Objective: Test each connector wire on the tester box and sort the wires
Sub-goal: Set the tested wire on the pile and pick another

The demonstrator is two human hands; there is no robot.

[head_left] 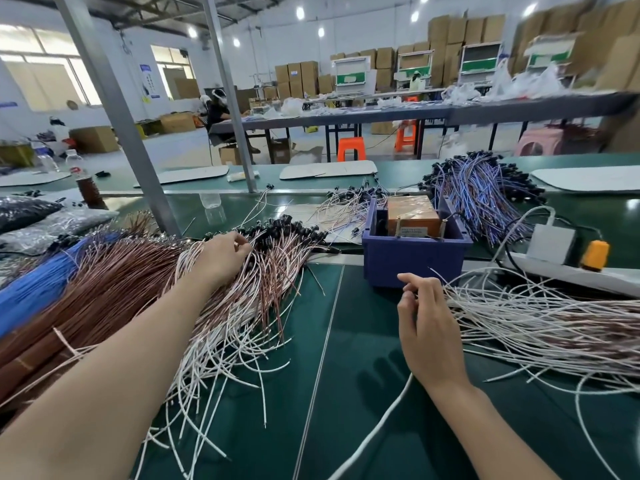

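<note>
A large pile of brown and white connector wires (242, 289) with black connectors lies on the green bench at the left. My left hand (225, 254) reaches into its far end, fingers curled round a wire near the black connectors. The orange tester box (410, 216) sits inside a blue plastic bin (415, 261) at centre right. My right hand (426, 323) hovers in front of the bin with loosely curled fingers, beside the ends of a second pile of white wires (554, 327). I see nothing gripped in it.
A heap of blue-and-white wires (481, 192) lies behind the bin. A power strip (571, 275) with an orange plug (595, 254) and a white adapter (550, 244) is at right. Blue wire bundle (34, 282), bagged parts (34, 220), a bottle (85, 181) and a slanted steel post (117, 109) stand left.
</note>
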